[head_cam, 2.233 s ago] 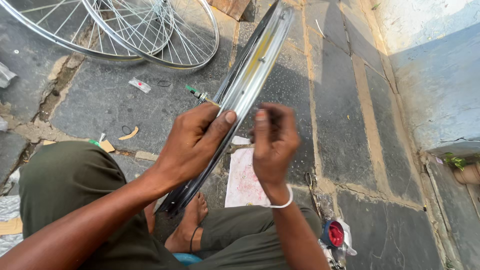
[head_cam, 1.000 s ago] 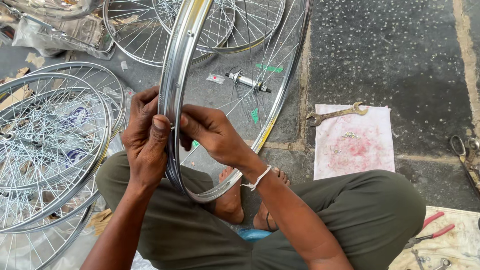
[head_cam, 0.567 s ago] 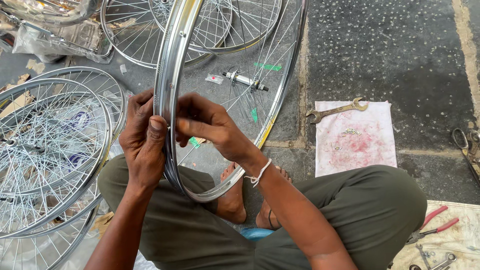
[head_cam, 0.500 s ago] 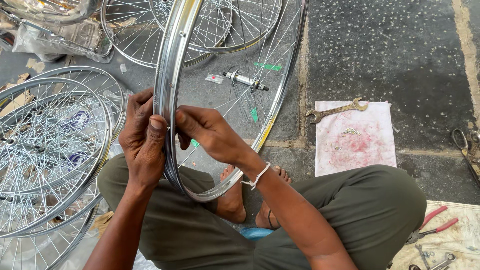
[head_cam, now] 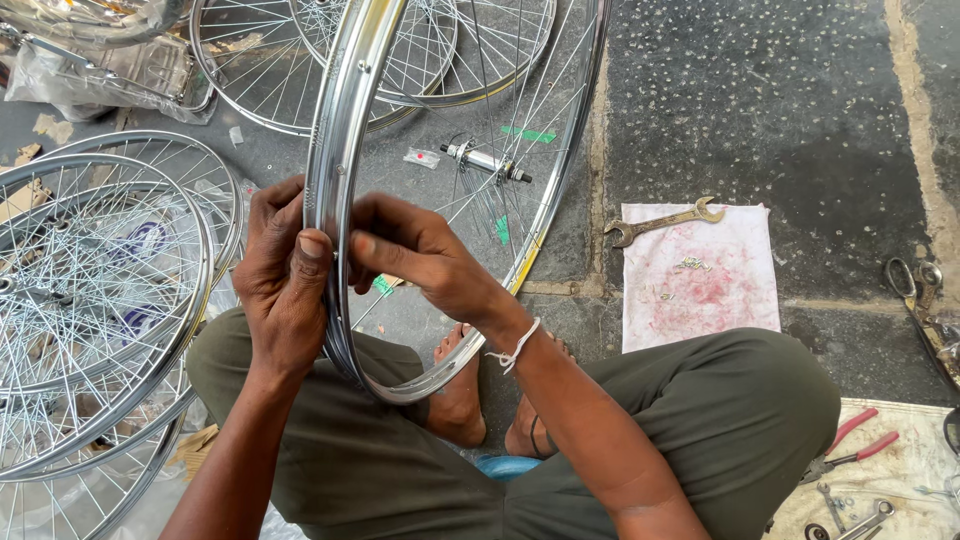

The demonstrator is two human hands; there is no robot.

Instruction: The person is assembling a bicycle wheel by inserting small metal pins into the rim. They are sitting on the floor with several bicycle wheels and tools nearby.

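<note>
Since the frame half a second earlier, little has shifted: the right hand (head_cam: pixel 420 255) has moved slightly along the rim, its fingers now pinched at the inner edge, and the view is otherwise unchanged. The chrome wheel rim (head_cam: pixel 345 130) stands upright on edge in front of the seated person, its lower arc resting between the knees above the bare feet. The left hand (head_cam: pixel 285 280) is closed around the rim from the outer side, thumb laid across the metal. The right hand is partly closed, fingertips touching the rim just beside the left thumb; whether it holds a small part cannot be told. Finished spoked wheels (head_cam: pixel 95 300) lie stacked to the left. A spanner (head_cam: pixel 665 220) lies on a pink-stained cloth (head_cam: pixel 700 290) to the right.
</note>
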